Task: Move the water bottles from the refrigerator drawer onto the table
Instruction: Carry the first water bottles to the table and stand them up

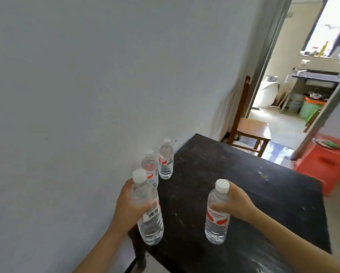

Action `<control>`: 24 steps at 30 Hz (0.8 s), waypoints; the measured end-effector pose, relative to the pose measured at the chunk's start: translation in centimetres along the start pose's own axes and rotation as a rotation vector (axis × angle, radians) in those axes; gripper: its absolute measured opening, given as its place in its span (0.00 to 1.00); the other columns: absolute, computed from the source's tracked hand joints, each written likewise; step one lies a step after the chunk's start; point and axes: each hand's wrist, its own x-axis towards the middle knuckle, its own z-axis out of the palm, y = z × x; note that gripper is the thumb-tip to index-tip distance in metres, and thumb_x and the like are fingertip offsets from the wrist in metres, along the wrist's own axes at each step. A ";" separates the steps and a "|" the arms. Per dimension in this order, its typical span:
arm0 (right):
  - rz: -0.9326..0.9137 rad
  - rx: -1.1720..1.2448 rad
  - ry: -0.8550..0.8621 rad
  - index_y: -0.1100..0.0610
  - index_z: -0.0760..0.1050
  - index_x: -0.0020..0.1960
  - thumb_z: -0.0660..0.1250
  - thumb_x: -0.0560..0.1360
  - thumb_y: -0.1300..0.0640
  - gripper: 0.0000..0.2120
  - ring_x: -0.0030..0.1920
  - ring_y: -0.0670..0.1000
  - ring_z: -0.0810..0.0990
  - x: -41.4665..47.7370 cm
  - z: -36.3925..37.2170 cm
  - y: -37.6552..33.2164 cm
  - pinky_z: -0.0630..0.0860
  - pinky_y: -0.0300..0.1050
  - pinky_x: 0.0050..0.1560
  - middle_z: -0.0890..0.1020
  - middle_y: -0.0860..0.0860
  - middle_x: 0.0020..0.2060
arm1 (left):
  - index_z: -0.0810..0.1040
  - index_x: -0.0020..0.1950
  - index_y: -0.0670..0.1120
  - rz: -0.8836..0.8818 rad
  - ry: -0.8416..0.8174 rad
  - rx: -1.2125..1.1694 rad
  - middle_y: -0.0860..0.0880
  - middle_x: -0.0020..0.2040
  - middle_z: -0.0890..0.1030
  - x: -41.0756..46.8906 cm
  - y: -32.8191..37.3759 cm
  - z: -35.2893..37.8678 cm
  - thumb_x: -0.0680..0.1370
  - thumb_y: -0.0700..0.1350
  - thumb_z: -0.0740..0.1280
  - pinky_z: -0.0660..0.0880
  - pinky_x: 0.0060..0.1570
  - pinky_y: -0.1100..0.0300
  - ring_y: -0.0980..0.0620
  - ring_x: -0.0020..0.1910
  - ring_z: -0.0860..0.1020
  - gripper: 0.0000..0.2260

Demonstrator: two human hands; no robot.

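Note:
My left hand (128, 206) grips a clear water bottle (147, 217) with a white cap and a red-and-white label, held upright over the left edge of the dark table (254, 203). In my right hand (234, 203) is a second water bottle (217, 213), upright above the table's near middle. Two more bottles stand on the table by the wall: one (166, 159) at the far left corner, another (150, 168) just in front of it, partly hidden behind the bottle in my left hand. The refrigerator drawer is not in view.
A pale wall (86, 95) runs along the table's left side. Beyond the table's far edge stands a wooden chair (248, 129). A red plastic stool (327, 162) sits at the right, beside an open doorway (295, 85) to another room.

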 end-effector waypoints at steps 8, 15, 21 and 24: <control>0.121 0.040 0.145 0.49 0.70 0.51 0.77 0.63 0.53 0.22 0.47 0.49 0.80 5.6 -3.8 6.0 0.79 0.47 0.52 0.79 0.47 0.46 | 0.67 0.59 0.52 0.047 -0.185 0.122 0.51 0.54 0.76 12.1 -2.1 11.2 0.62 0.45 0.78 0.73 0.60 0.51 0.50 0.55 0.76 0.30; 0.139 0.144 0.253 0.48 0.68 0.53 0.77 0.63 0.51 0.24 0.49 0.51 0.79 12.7 -5.3 8.4 0.78 0.49 0.53 0.78 0.48 0.49 | 0.69 0.60 0.48 0.130 -0.175 0.300 0.48 0.53 0.76 22.4 -0.9 18.5 0.60 0.51 0.74 0.74 0.55 0.52 0.48 0.53 0.77 0.31; 0.176 0.200 0.304 0.47 0.67 0.54 0.77 0.62 0.50 0.26 0.49 0.51 0.79 16.9 -5.2 9.3 0.79 0.49 0.50 0.77 0.48 0.49 | 0.66 0.59 0.45 0.170 -0.225 0.566 0.44 0.53 0.74 31.3 0.1 21.8 0.62 0.45 0.75 0.75 0.49 0.53 0.45 0.50 0.76 0.30; 0.197 0.193 0.334 0.48 0.68 0.55 0.77 0.62 0.51 0.27 0.49 0.52 0.78 17.6 -5.3 9.4 0.78 0.50 0.51 0.77 0.48 0.49 | 0.67 0.58 0.43 0.166 -0.347 0.647 0.46 0.50 0.75 34.5 0.6 21.0 0.58 0.49 0.74 0.73 0.46 0.56 0.45 0.48 0.76 0.32</control>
